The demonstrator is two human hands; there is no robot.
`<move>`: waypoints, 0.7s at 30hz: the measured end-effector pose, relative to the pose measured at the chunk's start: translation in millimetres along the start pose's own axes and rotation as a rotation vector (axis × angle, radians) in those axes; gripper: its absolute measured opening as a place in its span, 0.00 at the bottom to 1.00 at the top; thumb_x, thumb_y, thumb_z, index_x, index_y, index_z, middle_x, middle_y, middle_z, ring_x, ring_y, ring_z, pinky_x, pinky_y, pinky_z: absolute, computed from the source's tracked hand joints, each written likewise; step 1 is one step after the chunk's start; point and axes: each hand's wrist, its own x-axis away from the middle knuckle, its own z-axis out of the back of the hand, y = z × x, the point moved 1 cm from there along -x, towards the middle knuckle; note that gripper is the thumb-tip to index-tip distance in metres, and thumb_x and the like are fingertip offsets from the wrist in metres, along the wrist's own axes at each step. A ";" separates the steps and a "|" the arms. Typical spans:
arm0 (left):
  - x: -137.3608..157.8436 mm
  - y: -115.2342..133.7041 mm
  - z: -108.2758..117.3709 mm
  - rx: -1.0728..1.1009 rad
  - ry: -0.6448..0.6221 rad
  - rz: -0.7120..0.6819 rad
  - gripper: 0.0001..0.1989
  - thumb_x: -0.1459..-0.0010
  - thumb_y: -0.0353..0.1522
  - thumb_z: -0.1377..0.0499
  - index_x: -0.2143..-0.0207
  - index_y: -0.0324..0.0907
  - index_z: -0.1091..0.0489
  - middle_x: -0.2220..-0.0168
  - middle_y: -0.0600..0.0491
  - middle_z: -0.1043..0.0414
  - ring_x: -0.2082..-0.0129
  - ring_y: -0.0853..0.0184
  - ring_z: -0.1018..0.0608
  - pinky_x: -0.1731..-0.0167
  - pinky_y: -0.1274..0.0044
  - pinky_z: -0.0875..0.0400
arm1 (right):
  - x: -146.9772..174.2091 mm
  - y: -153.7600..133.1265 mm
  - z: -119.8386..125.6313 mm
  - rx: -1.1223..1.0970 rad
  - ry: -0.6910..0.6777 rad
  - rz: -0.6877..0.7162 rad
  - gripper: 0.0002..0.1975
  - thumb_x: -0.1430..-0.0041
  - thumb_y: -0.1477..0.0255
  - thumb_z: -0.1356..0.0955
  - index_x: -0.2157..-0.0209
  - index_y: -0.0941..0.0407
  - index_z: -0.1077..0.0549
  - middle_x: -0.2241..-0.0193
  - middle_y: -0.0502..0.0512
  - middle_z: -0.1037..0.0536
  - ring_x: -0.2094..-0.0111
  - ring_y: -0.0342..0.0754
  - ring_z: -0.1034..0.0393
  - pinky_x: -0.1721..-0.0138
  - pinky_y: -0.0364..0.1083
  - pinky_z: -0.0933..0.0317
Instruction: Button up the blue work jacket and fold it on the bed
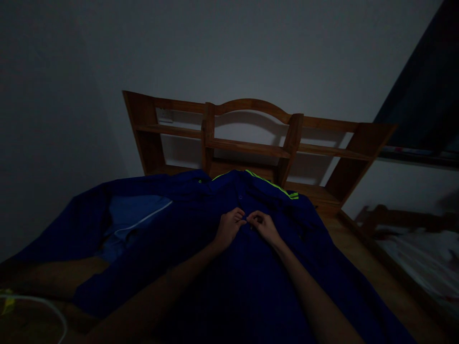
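Dim light. Blue jacket: deep blue cloth, neon yellow-green stripes along the shoulder toward the shelf unit's right end, one small round button on the front. Below the shelf unit's left end, a lighter blue panel with white piping shows at the sleeve.

Location: spread on a wooden surface, directly before the wooden shelf unit. Front faces up. Collar end points at the shelf unit; long axis runs from there back toward the person. One sleeve stretches out past the shelf unit's left end.

Left hand and right hand: both on the jacket's front, in line with the shelf unit's middle bay, just nearer the person than the button. Each has thumb and fingers pinched together on the cloth, fingertips almost meeting. Too dark to tell whether a second button lies between them.
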 end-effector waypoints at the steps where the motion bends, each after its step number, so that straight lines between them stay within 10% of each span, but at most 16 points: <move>1: -0.1 0.7 0.0 -0.013 -0.009 -0.014 0.10 0.54 0.27 0.38 0.66 0.43 0.29 0.70 0.55 0.28 0.70 0.69 0.26 0.68 0.79 0.34 | 0.0 0.1 0.3 -0.013 0.005 -0.006 0.12 0.47 0.62 0.34 0.67 0.57 0.27 0.81 0.49 0.29 0.78 0.42 0.36 0.76 0.40 0.45; 11: 0.7 8.9 2.0 -0.084 -0.025 -0.127 0.13 0.52 0.23 0.43 0.63 0.44 0.31 0.66 0.55 0.28 0.71 0.71 0.26 0.69 0.81 0.34 | 1.2 -2.4 -1.5 0.022 0.060 0.017 0.12 0.44 0.62 0.36 0.69 0.57 0.30 0.78 0.50 0.29 0.77 0.42 0.35 0.75 0.40 0.43; 21: 0.4 5.0 0.8 -0.116 -0.062 -0.157 0.13 0.50 0.22 0.46 0.62 0.43 0.33 0.66 0.55 0.28 0.68 0.71 0.26 0.64 0.80 0.33 | 19.0 -42.1 2.3 0.917 -0.074 0.348 0.09 0.36 0.71 0.44 0.59 0.54 0.36 0.61 0.55 0.31 0.69 0.43 0.34 0.72 0.41 0.47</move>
